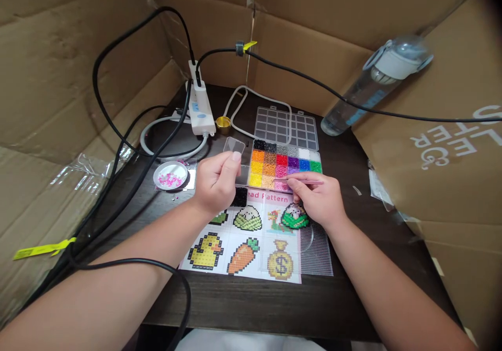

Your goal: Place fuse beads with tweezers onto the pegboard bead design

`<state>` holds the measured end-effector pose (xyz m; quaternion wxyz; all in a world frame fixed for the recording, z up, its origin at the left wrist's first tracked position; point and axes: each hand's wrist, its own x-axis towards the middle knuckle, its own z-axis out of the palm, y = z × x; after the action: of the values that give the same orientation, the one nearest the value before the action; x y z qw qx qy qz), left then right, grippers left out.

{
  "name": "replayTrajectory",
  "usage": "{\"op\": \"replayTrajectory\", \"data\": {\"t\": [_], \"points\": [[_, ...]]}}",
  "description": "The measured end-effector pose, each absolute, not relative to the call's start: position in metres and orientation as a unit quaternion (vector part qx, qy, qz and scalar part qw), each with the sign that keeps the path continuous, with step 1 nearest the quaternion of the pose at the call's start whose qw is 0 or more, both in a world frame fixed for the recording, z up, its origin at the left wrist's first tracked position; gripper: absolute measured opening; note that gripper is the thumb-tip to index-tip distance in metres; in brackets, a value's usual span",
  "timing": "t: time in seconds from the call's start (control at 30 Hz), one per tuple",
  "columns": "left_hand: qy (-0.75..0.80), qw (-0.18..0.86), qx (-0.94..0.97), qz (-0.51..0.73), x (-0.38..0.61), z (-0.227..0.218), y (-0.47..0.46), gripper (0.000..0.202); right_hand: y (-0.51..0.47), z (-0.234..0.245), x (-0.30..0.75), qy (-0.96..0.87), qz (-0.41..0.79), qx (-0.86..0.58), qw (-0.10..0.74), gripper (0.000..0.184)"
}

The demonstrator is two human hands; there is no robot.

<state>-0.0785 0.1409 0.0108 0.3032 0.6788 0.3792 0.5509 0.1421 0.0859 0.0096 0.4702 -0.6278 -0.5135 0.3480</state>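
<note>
My left hand (216,182) is closed on a small clear plastic piece (234,146), lifted just left of the bead box. My right hand (319,198) pinches thin pink tweezers (304,181), their tip at the pink beads in the front row of the bead box (286,166). The box holds many coloured compartments, and its clear lid (285,127) lies open behind it. Under my right hand a clear pegboard (306,236) lies on a bead pattern sheet (243,241), with a green-and-white bead figure (295,216) on it.
A small white dish of pink beads (171,175) stands to the left. Black cables (129,147) and a white power adapter (201,105) cross the dark table. A gold cap (223,124) sits behind it. A clear water bottle (372,84) leans against the cardboard walls at right.
</note>
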Motion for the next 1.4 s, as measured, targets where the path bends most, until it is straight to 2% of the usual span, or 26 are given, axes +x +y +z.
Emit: {"op": "replayTrajectory", "data": {"t": [1.03, 1.2, 1.4], "points": [[0.379, 0.308, 0.678, 0.550, -0.076, 0.012, 0.141, 0.046, 0.083, 0.014, 0.141, -0.512, 0.341, -0.633, 0.470, 0.024], [0.379, 0.308, 0.677, 0.550, -0.077, 0.011, 0.141, 0.046, 0.080, 0.019, 0.148, -0.515, 0.333, -0.608, 0.504, 0.020], [0.374, 0.311, 0.672, 0.559, -0.077, 0.010, 0.142, 0.045, 0.052, 0.036, 0.175, -0.489, 0.307, -0.567, 0.587, 0.012]]}}
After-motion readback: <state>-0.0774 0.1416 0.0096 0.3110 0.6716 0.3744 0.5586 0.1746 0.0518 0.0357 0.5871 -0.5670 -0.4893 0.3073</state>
